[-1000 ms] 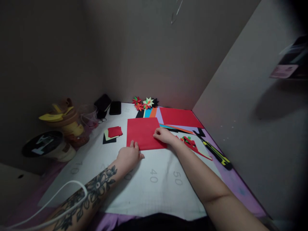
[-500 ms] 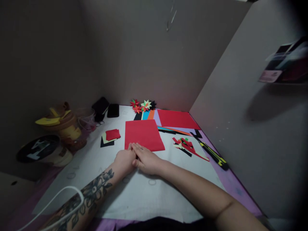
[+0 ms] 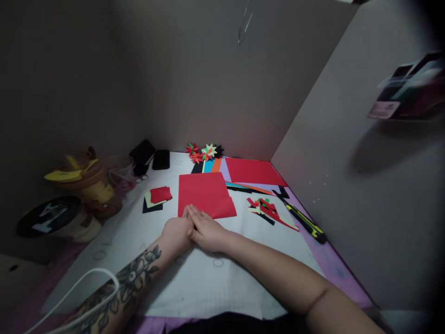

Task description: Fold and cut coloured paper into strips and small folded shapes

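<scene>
A red paper square (image 3: 203, 192) lies flat in the middle of the white-covered table, its near edge at my fingertips. My left hand (image 3: 178, 233) rests at that edge, its fingers tucked in and mostly covered by the other hand. Lying over it from the right, my right hand (image 3: 206, 232) has its fingers stretched out together, with a ring on one. Small red, pale yellow and black squares (image 3: 160, 195) are stacked to the left. A pile of cut paper strips (image 3: 266, 209) lies to the right.
Behind are folded paper stars (image 3: 208, 152), coloured sheets and a large red sheet (image 3: 255, 171). A yellow and black cutter (image 3: 308, 222) lies right. Left stand pots (image 3: 92, 185) and a dark round lid (image 3: 50, 216); a black phone (image 3: 161, 159) lies farther back. A white cable (image 3: 83, 283) crosses my left forearm.
The whole view has shifted slightly, so everything sits a little farther left. My hands remain together at the near edge of the red paper.
</scene>
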Demonstrator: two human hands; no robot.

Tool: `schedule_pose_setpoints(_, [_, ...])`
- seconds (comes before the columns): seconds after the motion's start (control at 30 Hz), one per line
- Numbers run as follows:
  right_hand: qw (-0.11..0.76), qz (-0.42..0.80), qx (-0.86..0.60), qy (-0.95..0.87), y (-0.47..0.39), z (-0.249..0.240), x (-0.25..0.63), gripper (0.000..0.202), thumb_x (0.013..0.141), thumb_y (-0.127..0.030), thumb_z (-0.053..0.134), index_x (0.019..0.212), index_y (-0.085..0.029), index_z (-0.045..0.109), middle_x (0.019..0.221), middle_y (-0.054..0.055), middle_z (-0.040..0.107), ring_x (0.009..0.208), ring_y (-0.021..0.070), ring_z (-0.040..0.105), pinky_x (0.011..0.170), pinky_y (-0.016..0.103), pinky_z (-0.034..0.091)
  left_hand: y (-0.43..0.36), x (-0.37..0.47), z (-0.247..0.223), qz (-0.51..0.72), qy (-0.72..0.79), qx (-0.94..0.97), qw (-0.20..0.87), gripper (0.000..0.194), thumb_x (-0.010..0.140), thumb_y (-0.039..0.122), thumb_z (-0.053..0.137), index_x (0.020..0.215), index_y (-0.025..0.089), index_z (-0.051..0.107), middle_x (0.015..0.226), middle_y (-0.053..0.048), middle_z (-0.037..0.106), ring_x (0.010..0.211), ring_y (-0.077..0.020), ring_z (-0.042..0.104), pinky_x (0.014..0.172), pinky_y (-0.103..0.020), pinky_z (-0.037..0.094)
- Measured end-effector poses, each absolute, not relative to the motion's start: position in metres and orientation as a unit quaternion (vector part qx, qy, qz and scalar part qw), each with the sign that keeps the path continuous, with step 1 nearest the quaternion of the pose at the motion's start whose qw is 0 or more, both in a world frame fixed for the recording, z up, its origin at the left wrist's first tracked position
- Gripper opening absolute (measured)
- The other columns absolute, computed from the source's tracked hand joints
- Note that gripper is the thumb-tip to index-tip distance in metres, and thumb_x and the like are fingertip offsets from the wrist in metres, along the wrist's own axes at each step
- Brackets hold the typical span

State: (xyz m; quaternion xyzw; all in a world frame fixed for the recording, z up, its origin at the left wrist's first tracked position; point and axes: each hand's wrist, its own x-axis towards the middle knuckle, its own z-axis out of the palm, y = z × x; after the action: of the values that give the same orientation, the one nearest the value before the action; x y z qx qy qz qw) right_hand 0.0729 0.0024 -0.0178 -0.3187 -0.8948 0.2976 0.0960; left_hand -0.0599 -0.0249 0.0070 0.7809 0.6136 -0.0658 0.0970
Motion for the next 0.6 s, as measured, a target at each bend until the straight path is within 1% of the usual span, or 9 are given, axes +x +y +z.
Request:
schedule_pose_setpoints(0.07, [0.064, 0.278, -0.332, -0.899, 0.001, -0.018, 0.084, 0.083, 0.089, -0.064, 0.022, 0.147, -0.007, 0.009, 0.152, 0.017, 0.011, 0.141, 0.0275, 0.006, 0.114, 0.044, 0.012, -0.026, -0.060, 0.004, -0.082, 0.620, 0.777, 0.062, 0.054, 0.083, 0.028, 0.043, 0.134, 0.007, 0.043, 0.127, -0.027, 0.052, 0.085, -0.0309, 0.067, 0.067, -0.039, 0.052])
schedule_pose_setpoints(0.13, [0.028, 0.248, -0.356, -0.900, -0.001, -0.018, 0.100, 0.080, 0.089, -0.063, 0.022, 0.147, -0.008, 0.014, 0.153, 0.016, 0.011, 0.141, 0.0301, 0.002, 0.113, 0.046, 0.010, -0.027, -0.059, 0.001, -0.083, 0.629, 0.772, 0.037, 0.061, 0.084, 0.037, 0.044, 0.135, 0.004, 0.039, 0.134, -0.029, 0.044, 0.092, -0.0334, 0.065, 0.070, -0.041, 0.051])
schedule_pose_setpoints(0.2, [-0.007, 0.217, -0.389, -0.895, -0.001, -0.019, 0.121, 0.077, 0.090, -0.061, 0.022, 0.147, -0.009, 0.015, 0.153, 0.014, 0.007, 0.141, 0.0304, -0.001, 0.112, 0.048, 0.008, -0.027, -0.059, -0.002, -0.074, 0.635, 0.769, 0.029, 0.069, 0.085, 0.048, 0.043, 0.136, 0.002, 0.038, 0.137, -0.029, 0.040, 0.096, -0.0347, 0.063, 0.073, -0.042, 0.051])
schedule_pose_setpoints(0.27, [-0.042, 0.188, -0.432, -0.881, -0.001, -0.020, 0.144, 0.075, 0.090, -0.058, 0.022, 0.147, -0.011, 0.011, 0.153, 0.013, 0.004, 0.141, 0.0292, 0.001, 0.111, 0.052, 0.006, -0.027, -0.057, -0.002, -0.070, 0.638, 0.766, 0.032, 0.074, 0.084, 0.055, 0.041, 0.135, 0.002, 0.038, 0.137, -0.029, 0.040, 0.095, -0.0348, 0.063, 0.073, -0.042, 0.050])
schedule_pose_setpoints(0.37, [-0.077, 0.136, -0.513, -0.844, 0.000, -0.019, 0.169, 0.078, 0.089, -0.059, 0.025, 0.147, -0.008, 0.013, 0.153, 0.014, 0.006, 0.141, 0.0317, -0.002, 0.109, 0.057, -0.001, -0.026, -0.055, 0.000, -0.068, 0.639, 0.765, 0.041, 0.075, 0.083, 0.058, 0.042, 0.134, 0.003, 0.039, 0.136, -0.028, 0.042, 0.093, -0.0341, 0.063, 0.072, -0.041, 0.049])
schedule_pose_setpoints(0.43, [-0.078, 0.101, -0.547, -0.828, -0.001, -0.013, 0.173, 0.082, 0.087, -0.060, 0.029, 0.146, -0.005, 0.018, 0.152, 0.016, 0.005, 0.140, 0.0331, -0.006, 0.109, 0.056, -0.004, -0.025, -0.054, 0.004, -0.070, 0.640, 0.764, 0.049, 0.078, 0.081, 0.058, 0.045, 0.137, 0.005, 0.035, 0.135, -0.027, 0.044, 0.094, -0.0343, 0.063, 0.073, -0.040, 0.048])
schedule_pose_setpoints(0.53, [-0.042, 0.091, -0.518, -0.850, -0.002, -0.003, 0.160, 0.083, 0.086, -0.059, 0.032, 0.145, -0.004, 0.018, 0.152, 0.015, -0.001, 0.140, 0.0293, -0.010, 0.113, 0.047, 0.002, -0.023, -0.058, 0.012, -0.069, 0.635, 0.766, 0.064, 0.087, 0.080, 0.058, 0.047, 0.144, 0.006, 0.020, 0.126, -0.027, 0.053, 0.094, -0.0339, 0.063, 0.072, -0.038, 0.046])
schedule_pose_setpoints(0.6, [-0.034, 0.126, -0.474, -0.871, -0.004, 0.000, 0.145, 0.080, 0.087, -0.058, 0.030, 0.145, -0.004, 0.019, 0.152, 0.015, 0.001, 0.141, 0.0278, -0.005, 0.114, 0.043, 0.007, -0.017, -0.064, 0.018, -0.063, 0.637, 0.764, 0.078, 0.080, 0.086, 0.053, 0.039, 0.146, 0.006, 0.012, 0.112, -0.023, 0.063, 0.093, -0.0315, 0.064, 0.073, -0.036, 0.045])
